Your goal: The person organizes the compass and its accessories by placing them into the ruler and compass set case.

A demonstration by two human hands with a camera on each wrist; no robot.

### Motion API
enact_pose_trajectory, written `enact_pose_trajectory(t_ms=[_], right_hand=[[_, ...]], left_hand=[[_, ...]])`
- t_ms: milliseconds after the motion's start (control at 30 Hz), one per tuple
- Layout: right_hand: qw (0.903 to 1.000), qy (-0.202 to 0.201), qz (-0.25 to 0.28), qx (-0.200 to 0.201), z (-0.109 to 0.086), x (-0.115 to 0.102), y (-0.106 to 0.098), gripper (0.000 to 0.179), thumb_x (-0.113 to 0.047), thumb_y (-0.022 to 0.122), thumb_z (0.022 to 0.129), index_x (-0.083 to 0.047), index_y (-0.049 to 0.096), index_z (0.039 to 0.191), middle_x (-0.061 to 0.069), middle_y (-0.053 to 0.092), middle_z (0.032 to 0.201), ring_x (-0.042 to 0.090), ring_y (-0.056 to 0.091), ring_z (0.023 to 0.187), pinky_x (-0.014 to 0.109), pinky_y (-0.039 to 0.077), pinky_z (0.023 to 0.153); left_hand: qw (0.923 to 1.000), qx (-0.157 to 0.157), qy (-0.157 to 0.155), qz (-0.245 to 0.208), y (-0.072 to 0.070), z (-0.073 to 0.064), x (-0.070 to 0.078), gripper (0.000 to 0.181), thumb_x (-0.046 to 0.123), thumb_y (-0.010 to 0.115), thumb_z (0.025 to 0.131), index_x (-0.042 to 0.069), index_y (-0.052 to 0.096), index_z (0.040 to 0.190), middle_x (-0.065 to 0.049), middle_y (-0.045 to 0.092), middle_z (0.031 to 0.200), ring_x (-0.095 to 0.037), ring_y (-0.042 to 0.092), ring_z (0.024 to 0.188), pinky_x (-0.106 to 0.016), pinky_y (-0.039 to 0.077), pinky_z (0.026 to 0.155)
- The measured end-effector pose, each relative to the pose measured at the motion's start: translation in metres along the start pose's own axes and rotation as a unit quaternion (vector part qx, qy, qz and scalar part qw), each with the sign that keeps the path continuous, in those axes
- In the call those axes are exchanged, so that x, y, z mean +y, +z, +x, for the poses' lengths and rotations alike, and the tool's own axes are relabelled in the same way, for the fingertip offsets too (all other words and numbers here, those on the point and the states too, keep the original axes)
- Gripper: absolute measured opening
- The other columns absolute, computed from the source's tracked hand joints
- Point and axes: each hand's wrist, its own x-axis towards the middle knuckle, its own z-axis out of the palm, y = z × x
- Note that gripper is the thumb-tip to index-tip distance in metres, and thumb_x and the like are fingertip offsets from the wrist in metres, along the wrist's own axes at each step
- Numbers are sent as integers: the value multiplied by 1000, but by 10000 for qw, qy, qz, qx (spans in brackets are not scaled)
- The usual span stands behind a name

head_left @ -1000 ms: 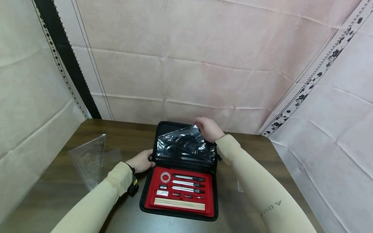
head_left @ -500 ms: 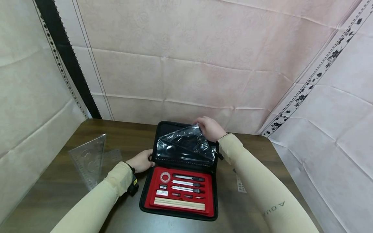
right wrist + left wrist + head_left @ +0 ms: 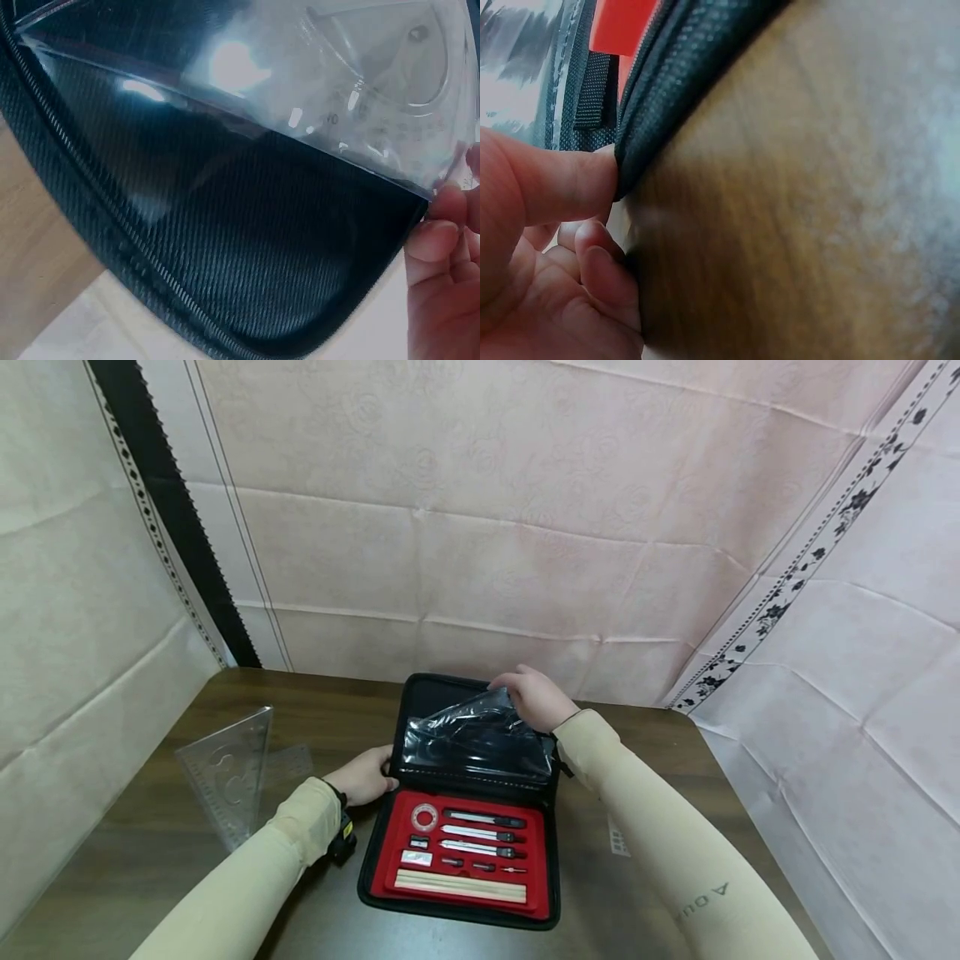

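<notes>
A black zip case (image 3: 431, 695) lies unfolded on the table, its lid at the far side. My left hand (image 3: 366, 774) pinches the case's left edge near the fold; the left wrist view shows the thumb pressed on the black fabric. On the lid, a clear plastic pocket (image 3: 465, 752) is lifted toward its upper right corner. My right hand (image 3: 536, 696) pinches that pocket's edge, with thumb and fingers (image 3: 435, 238) at the lid's border. Through the plastic in the right wrist view shows a clear drawing template (image 3: 382, 67) with printed marks and a cutout.
The case's red tray (image 3: 536, 839) holds compasses, a ring-shaped piece, a sharpener, an eraser and pencils (image 3: 461, 885). A clear set square (image 3: 232, 768) and another clear piece (image 3: 291, 762) lie left on the wooden table (image 3: 337, 710). A printed label (image 3: 618, 839) lies right.
My right hand has shifted slightly left and down since half a second ago, and the plastic's raised edge has changed its folds. My left hand has stayed on the case edge.
</notes>
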Motion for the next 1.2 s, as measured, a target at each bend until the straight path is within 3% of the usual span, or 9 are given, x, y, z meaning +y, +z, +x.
enact_pose_trajectory(t_ms=[200, 333, 467, 667, 833, 967, 1200], right_hand=[[9997, 100, -209, 29, 0, -8, 13, 32, 0, 51, 96, -16, 69, 117, 3, 49, 90, 15, 48, 73, 30, 46, 70], [9994, 132, -117, 292, -3, -17, 23, 28, -5, 53, 98, -10, 62, 124, 4, 54, 97, 14, 55, 80, 29, 48, 75], [9966, 517, 270, 580, -3, -25, 34, 23, -9, 56, 97, -5, 56, 120, 6, 60, 106, 15, 59, 93, 32, 49, 84], [9893, 1070, 805, 587, -7, -31, 39, 17, -7, 56, 97, -5, 63, 112, 5, 58, 98, 16, 54, 84, 32, 47, 78], [9787, 1470, 1125, 889, -8, -33, 41, 14, -10, 57, 97, -5, 62, 110, 5, 62, 98, 16, 58, 85, 33, 48, 77], [9784, 1449, 1096, 991, -9, -32, 42, 12, -9, 57, 97, -7, 66, 105, 4, 65, 96, 15, 57, 78, 33, 48, 74], [9830, 1380, 1006, 674, -15, -24, 45, 23, -7, 56, 96, -9, 69, 115, 1, 56, 91, 14, 50, 72, 30, 44, 66]], left_hand=[[10000, 20, 8, 3, -1, -1, 1, 31, -4, 63, 86, 8, 59, 115, -6, 59, 86, -21, 55, 84, -42, 42, 82], [10000, 23, 26, -9, -1, -1, 1, 29, -5, 63, 86, 7, 60, 113, -6, 59, 85, -20, 55, 83, -41, 42, 81], [10000, 44, 42, -56, -1, -1, 0, 29, -4, 64, 86, 8, 60, 113, -7, 59, 85, -20, 56, 83, -42, 42, 82], [9999, 20, 92, -58, 0, 0, -2, 34, -5, 63, 86, 7, 59, 117, -5, 60, 88, -21, 56, 86, -44, 43, 84], [9999, 12, 78, -90, -1, 0, -2, 35, -5, 64, 86, 8, 59, 118, -6, 61, 89, -22, 56, 88, -45, 42, 86], [9999, -7, 57, -94, -1, -1, -1, 33, -4, 63, 87, 8, 59, 117, -6, 60, 89, -22, 56, 88, -44, 42, 85], [9999, 5, 93, -90, 0, 0, -2, 35, -6, 63, 86, 8, 59, 117, -5, 61, 88, -21, 56, 88, -44, 43, 86]])
